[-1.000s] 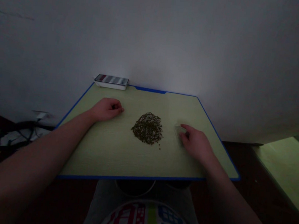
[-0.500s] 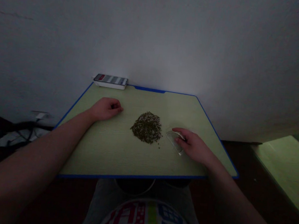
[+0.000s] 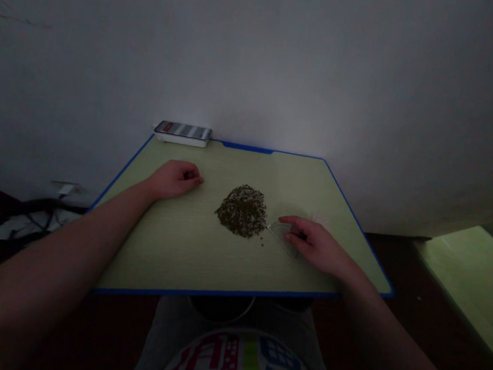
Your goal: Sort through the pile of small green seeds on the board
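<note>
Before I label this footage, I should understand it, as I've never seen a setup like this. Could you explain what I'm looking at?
There is no machine here, only a person's two bare hands. The view comes from a camera worn on that person's head, looking forward and down, so the arms reach in from below.

On the pale, blue-edged table is a pile of small, dark grains. At the far left corner, a phone lies on a white box.

The left hand is loosely curled, with nothing visible in it. The right hand, beside the pile, appears to have a thin see-through item in its grip; it is too dim to name.
</note>
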`<state>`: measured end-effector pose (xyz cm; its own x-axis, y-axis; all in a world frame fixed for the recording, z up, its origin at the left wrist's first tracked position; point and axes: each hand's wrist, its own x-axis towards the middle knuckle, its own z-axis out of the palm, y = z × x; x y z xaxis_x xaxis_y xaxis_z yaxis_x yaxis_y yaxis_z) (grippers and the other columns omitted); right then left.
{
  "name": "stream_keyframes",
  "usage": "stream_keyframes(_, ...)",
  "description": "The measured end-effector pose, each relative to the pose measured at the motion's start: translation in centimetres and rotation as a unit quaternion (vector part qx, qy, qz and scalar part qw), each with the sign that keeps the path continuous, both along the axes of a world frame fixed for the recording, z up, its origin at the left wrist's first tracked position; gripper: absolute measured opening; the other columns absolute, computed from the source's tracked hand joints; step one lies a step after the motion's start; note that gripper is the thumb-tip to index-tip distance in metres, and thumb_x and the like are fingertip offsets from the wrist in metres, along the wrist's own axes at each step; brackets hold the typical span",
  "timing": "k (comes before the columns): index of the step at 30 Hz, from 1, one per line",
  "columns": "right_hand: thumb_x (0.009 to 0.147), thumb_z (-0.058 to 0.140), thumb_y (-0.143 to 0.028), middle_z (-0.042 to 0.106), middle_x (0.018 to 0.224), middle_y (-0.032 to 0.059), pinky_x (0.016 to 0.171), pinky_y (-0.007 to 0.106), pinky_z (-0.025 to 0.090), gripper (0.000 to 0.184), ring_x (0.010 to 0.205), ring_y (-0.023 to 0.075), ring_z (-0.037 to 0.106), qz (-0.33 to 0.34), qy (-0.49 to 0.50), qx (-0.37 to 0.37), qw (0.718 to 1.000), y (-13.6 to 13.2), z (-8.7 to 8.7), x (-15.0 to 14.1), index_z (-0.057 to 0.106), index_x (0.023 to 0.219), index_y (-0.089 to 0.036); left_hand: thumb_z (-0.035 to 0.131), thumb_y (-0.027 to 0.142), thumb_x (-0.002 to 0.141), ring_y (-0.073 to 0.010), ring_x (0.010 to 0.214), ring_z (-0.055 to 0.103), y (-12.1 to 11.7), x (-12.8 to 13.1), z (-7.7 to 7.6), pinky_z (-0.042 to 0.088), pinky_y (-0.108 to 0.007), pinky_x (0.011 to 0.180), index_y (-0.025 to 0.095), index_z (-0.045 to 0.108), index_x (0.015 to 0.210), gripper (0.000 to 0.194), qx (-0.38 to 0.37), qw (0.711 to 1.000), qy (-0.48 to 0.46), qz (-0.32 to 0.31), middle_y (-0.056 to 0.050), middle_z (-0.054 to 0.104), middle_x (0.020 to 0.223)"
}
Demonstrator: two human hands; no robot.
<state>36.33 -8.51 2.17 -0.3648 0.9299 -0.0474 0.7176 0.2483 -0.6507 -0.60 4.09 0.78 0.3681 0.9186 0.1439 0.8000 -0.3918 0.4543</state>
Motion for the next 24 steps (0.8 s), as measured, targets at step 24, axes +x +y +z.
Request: stream_keyframes(24, 0.087, 0.051, -0.026, 0.045, 0.064, -0.0035, 0.053, 0.025, 0.033, 0.037, 0.057, 0.0134, 0.043, 0.005, 0.012, -0.012, 1.000, -0.08, 0.14, 0.43, 0.058, 0.122, -0.019, 0.048, 0.049, 0.076, -0.0133, 0.058, 0.050, -0.18, 0.24, 0.33, 0.036, -0.025, 0.056, 0.016, 0.060, 0.073, 0.035, -0.012, 1.000, 0.011, 0.013, -0.001, 0.058, 0.062)
